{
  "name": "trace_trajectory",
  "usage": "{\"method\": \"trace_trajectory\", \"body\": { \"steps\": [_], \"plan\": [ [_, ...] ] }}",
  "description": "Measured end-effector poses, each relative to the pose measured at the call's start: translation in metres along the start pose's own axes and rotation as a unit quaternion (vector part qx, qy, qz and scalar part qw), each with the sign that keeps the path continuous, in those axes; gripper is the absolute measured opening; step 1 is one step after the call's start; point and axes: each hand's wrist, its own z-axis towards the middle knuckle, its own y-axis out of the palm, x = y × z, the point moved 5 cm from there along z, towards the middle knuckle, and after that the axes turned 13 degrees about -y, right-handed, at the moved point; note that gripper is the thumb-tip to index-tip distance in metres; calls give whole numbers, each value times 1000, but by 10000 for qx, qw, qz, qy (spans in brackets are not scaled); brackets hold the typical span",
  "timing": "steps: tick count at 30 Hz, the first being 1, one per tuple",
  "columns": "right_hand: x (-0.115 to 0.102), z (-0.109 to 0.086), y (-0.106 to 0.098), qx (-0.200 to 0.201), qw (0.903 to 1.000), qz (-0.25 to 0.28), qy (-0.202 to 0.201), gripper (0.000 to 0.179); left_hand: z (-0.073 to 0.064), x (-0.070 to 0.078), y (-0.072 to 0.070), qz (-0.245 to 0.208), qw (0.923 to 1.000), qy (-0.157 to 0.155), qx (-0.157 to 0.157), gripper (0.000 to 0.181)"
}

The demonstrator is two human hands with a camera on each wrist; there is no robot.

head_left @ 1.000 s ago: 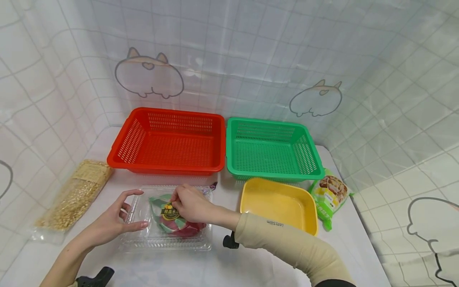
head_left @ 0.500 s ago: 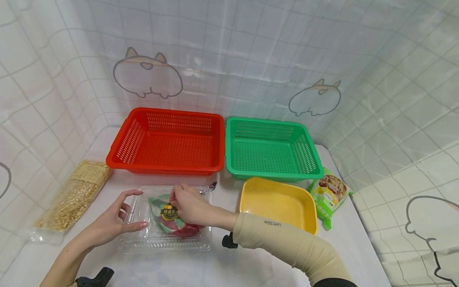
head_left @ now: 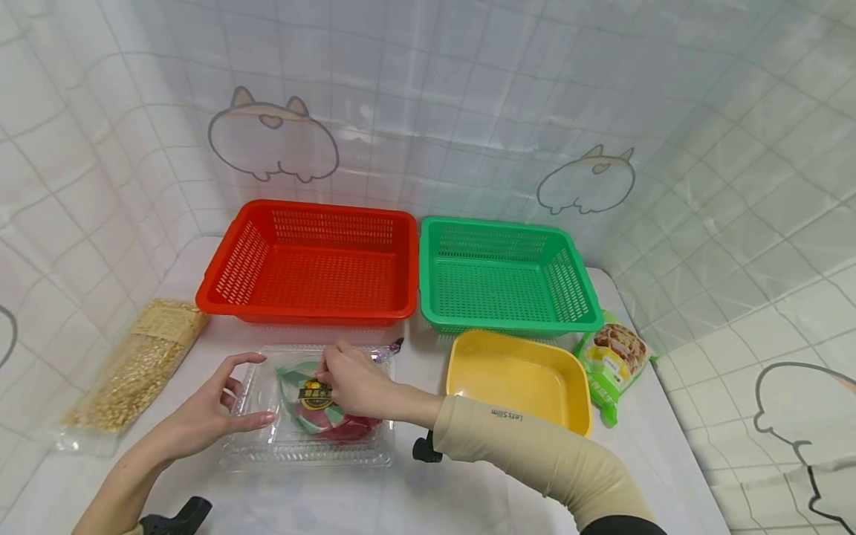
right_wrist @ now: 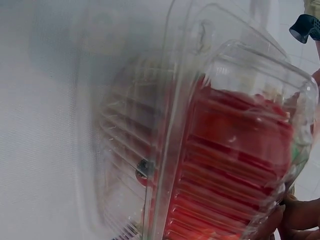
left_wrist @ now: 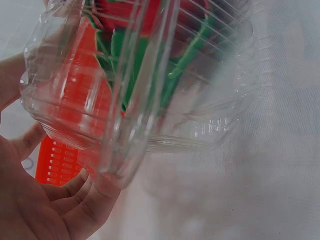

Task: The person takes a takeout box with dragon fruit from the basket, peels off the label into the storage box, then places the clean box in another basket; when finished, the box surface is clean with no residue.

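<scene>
Two bare hands work at a clear plastic box (head_left: 307, 455) lying on the tabletop (head_left: 374, 505), in front of the red basket (head_left: 307, 315). Inside is a red and green fruit (head_left: 352, 431), partly covered by the right hand (head_left: 361, 385) and blurred by glare. That hand bends its fingers down onto the lid at the edge of a dark label (head_left: 313, 394); the tips are hidden, so I cannot tell whether they pinch it. The left hand (head_left: 200, 412) has thumb and fingers spread wide apart at the box's left side. Some of its fingers tuck out of sight in the head view, and the wrist view cuts off the box's top. A dark purple tip (head_left: 397, 345) pokes out at the box's far right corner, the rest unclear. The right sleeve (head_left: 528, 449) hides part of the yellow tub (head_left: 515, 375).
</scene>
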Motion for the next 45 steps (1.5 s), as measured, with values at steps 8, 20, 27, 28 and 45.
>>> {"method": "trace_trajectory", "body": {
  "steps": [8,20,27,28,45],
  "plan": [
    [2,-1,0,42,9998,199,22,6,0,0,0,-33,10000,-65,-39,95],
    [4,-2,1,79,9986,511,98,3,1,0,1,-16,10000,-55,-17,94],
    [6,-3,0,120,9981,581,193,9,2,1,1,10,9999,-111,-37,96],
    [6,-3,0,118,9980,591,206,9,2,1,1,11,9999,-125,-39,96],
    [10,-3,-1,146,9926,1112,475,9,1,-1,1,-19,9999,-112,-57,95]
  ]
}}
